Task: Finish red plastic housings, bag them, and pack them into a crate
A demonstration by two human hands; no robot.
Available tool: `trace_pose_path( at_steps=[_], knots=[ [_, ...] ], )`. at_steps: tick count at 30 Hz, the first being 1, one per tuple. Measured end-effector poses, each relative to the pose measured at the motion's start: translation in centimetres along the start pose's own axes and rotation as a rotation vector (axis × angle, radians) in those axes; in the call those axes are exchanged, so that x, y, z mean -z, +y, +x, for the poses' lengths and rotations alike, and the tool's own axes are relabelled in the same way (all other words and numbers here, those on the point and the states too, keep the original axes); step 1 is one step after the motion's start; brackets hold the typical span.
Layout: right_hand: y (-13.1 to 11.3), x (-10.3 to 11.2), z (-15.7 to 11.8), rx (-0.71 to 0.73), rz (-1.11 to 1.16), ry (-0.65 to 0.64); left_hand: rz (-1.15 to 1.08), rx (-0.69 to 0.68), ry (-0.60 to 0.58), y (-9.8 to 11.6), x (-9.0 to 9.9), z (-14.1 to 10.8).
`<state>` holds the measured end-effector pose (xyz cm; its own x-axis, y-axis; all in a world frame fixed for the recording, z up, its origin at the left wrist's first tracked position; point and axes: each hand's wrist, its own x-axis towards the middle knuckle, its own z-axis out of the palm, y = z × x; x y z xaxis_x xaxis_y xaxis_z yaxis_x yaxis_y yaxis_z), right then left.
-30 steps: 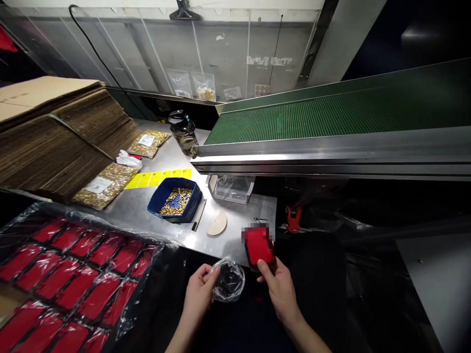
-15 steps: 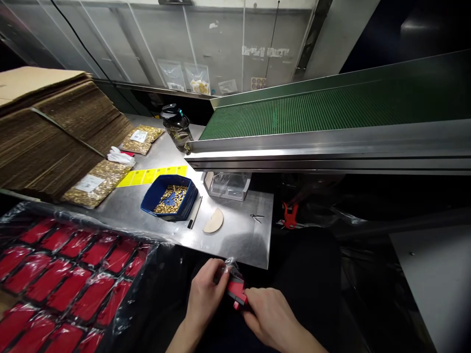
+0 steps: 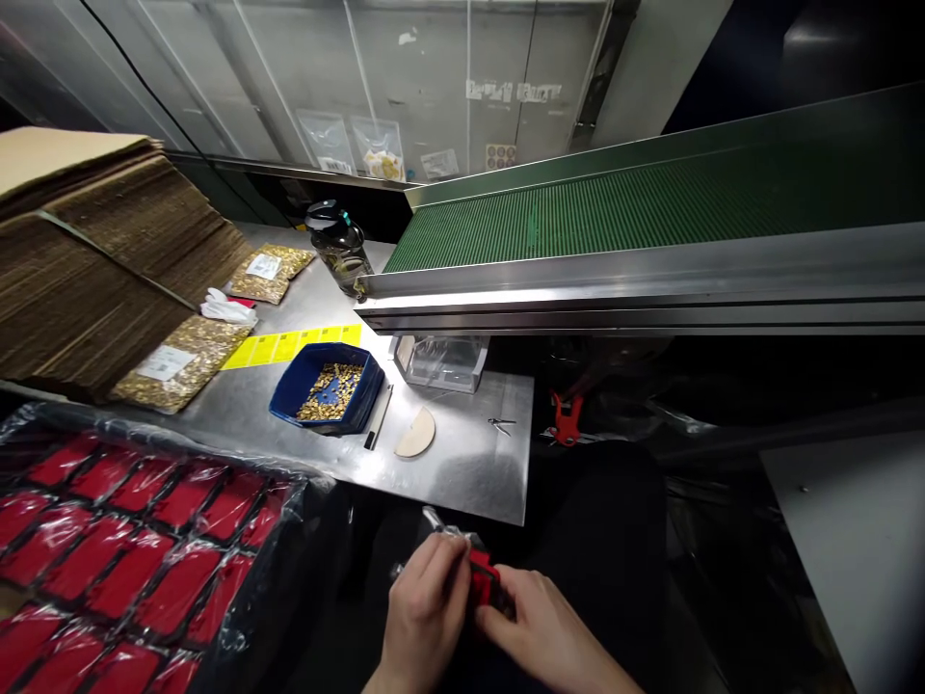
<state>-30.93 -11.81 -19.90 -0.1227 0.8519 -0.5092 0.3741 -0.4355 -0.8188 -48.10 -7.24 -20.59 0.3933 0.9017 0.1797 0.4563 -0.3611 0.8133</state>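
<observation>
Over my dark-clothed lap, both hands are on a small red and black block-like item (image 3: 483, 576), and its exact kind does not show. My right hand (image 3: 541, 617) grips its right side, thumb underneath. My left hand (image 3: 426, 598) is closed in a pinch at its upper left, where clear plastic wrap (image 3: 436, 522) sticks out past the fingers. The hands partly cover the item. To the left, a plastic-lined box (image 3: 278, 545) holds rows of red pieces with black edges, each under clear film.
On the metal table (image 3: 462, 472) are a blue bin (image 3: 285, 395) of small brass-coloured parts, a pale half-disc (image 3: 416, 434), small pliers (image 3: 500, 424), a clear tray (image 3: 442, 366) and a dark bottle (image 3: 338, 246). A green conveyor (image 3: 535, 226) rises rightward. Stacked cardboard (image 3: 101, 260) stands left.
My left hand has moved right and now covers more of the red and black item. The plastic wrap stretches further out to the upper left. The view has shifted slightly.
</observation>
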Motion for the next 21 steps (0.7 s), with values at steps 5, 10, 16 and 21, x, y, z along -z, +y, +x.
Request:
trace_pose_path(
  at_steps=[5, 10, 16, 21],
  knots=[
    [0.6, 0.4, 0.8, -0.009, 0.101, 0.083, -0.027, 0.049, -0.028, 0.7, -0.7, -0.1],
    [1.3, 0.8, 1.3, 0.008, 0.395, 0.133, 0.137, 0.101, -0.088, 0.1, -0.4, -1.0],
    [0.7, 1.4, 0.4, -0.051, 0.018, 0.145, 0.111, 0.080, -0.127, 0.3, 0.1, -0.6],
    [0.3, 3.0, 1.0, 0.109, 0.001, 0.278, 0.015, 0.109, -0.168, 0.4, 0.2, 0.7]
  ],
)
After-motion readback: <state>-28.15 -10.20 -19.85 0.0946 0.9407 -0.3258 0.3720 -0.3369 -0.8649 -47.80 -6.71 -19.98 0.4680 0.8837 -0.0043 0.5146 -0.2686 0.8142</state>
